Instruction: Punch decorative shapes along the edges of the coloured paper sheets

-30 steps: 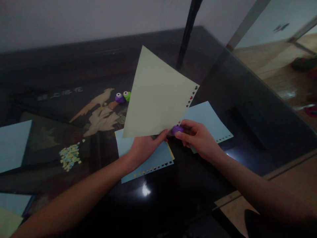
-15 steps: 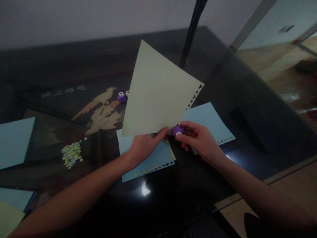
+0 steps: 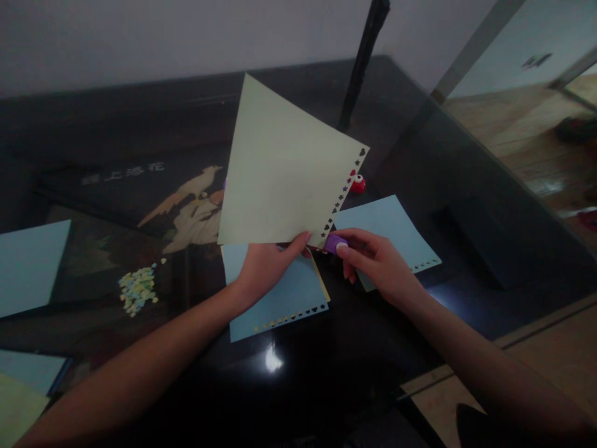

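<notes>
One dark, glossy table [image 3: 373, 342] takes up most of the view, with a pale bird picture [image 3: 191, 190] and white characters [image 3: 124, 173] showing on its surface. A black post [image 3: 361, 62] rises near its far edge. Largest of the papers, a pale yellow-green sheet [image 3: 284, 174] is held up at a tilt above the middle of the table. Beneath the left wrist lies a blue sheet [image 3: 289, 298] with a row of holes along its near edge and a yellow edge peeking out at its right. Another blue sheet [image 3: 382, 224] lies beyond the right hand [image 3: 377, 258], and more paper lies at the left border. The left hand [image 3: 268, 267] pinches the pale sheet's lower edge, thumb on top. The right hand pinches a purple punch [image 3: 332, 242] between thumb and fingers, right at the sheet's near right corner; whether it grips the paper I cannot tell. Smaller still, paper bits [image 3: 137, 289] sit heaped on the left. A red toy-like piece [image 3: 358, 184] shows just past the sheet's right edge, where small hearts and stars are cut out.
</notes>
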Motion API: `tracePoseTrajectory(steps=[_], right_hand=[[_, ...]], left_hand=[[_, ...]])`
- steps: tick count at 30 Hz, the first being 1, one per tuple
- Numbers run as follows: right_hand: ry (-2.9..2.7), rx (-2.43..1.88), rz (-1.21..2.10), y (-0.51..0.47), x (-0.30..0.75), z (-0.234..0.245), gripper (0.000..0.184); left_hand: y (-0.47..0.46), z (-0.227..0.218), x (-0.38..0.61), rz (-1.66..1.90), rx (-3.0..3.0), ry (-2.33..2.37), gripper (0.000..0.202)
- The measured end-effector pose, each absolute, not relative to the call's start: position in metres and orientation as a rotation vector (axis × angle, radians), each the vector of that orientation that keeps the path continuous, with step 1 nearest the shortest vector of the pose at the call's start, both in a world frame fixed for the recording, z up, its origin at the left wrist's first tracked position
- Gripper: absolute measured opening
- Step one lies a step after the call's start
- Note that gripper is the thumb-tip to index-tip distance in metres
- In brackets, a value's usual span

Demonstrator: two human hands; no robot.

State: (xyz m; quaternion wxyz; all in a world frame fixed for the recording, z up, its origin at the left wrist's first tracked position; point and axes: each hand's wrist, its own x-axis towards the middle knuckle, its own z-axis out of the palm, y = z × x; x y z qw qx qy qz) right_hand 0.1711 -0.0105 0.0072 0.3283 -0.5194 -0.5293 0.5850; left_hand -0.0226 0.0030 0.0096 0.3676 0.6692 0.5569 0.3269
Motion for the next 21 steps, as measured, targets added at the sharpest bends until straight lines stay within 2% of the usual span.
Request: tracePoseTrajectory(steps=[15,21], right_hand=[[-1.018,-1.225,1.711,-0.0063,0.1758,0.0092,0.043],[-1.029,-1.224,1.715,-0.0048,0.1760,0.0064,0.043]], left_hand=[[0.0098,0.0088,-0.0254,0.875,1.455,1.333,0.024],[0.0080,0.0120,-0.0208,0.847,1.384,1.256,0.018]])
